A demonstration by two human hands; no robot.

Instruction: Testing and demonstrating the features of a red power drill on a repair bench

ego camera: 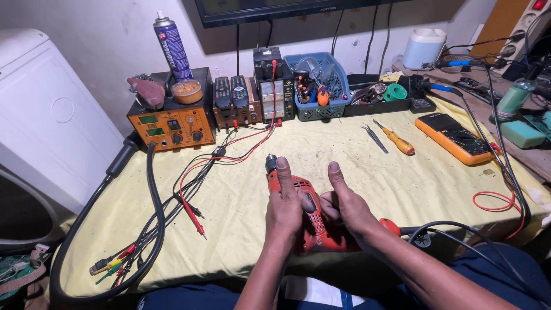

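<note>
At frame centre, a red electric drill (pixel 310 221) is grasped by left hand (pixel 285 209) and right hand (pixel 347 209) on the tabletop (pixel 402 178); its casing appears unopened.

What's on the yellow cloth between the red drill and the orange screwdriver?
Nothing: in the head view, only bare yellow cloth lies between the red drill and orange screwdriver.

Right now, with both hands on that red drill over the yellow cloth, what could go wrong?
1. The left hand covers the red drill body, its thumb close to the chuck; a spin there could catch skin.
2. The drill's black cord loops off the table edge by the right hand; it might snag.
3. The red and black test leads lie just left and could tangle.
</note>
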